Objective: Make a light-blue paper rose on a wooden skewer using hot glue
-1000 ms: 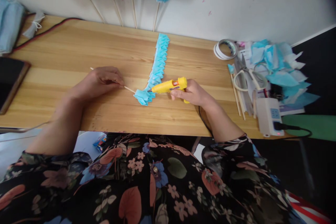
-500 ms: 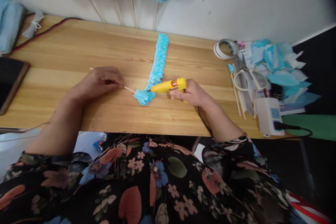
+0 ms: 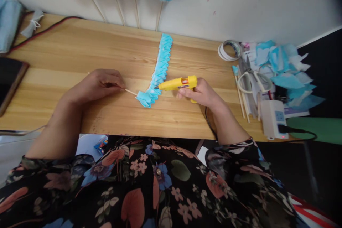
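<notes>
Head view shows a wooden table (image 3: pixel 80 50) bearing a long blue folded paper strip (image 3: pixel 160 69). Right hand (image 3: pixel 204 94) grips a yellow glue gun (image 3: pixel 177 83), nozzle at the strip's near end. Left hand (image 3: pixel 97 85) pinches a thin wooden skewer (image 3: pixel 130 92) touching that end.

Person's body, seen from above: a black garment printed with flowers and leaves in orange, red, blue, green and pink covers torso and upper arms; forearms, left hand (image 3: pixel 97 84) and right hand (image 3: pixel 203 93) are bare, ringless.
</notes>
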Demonstrator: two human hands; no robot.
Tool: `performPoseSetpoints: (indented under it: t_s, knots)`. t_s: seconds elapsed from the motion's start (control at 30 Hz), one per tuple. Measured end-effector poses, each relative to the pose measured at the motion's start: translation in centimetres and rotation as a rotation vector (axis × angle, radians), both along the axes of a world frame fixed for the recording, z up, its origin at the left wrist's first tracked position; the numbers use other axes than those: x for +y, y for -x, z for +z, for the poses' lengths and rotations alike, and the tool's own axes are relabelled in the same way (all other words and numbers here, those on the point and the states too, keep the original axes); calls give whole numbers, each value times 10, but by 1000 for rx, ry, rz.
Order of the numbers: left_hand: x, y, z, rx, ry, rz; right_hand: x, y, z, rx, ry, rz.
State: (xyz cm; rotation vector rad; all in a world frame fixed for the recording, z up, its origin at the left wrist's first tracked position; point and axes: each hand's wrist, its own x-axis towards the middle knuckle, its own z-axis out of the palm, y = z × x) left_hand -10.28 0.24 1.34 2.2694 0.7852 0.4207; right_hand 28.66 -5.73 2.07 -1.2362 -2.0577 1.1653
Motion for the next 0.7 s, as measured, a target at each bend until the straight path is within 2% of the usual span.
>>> performPoseSetpoints:
  t_s: [0.27,0.7]
  knots:
    - [-1,-2,6,-16,19,-27,0,6,-6,5,21,19]
    - [-1,-3,4,-18,54,5,1,5,-7,3,17,9]
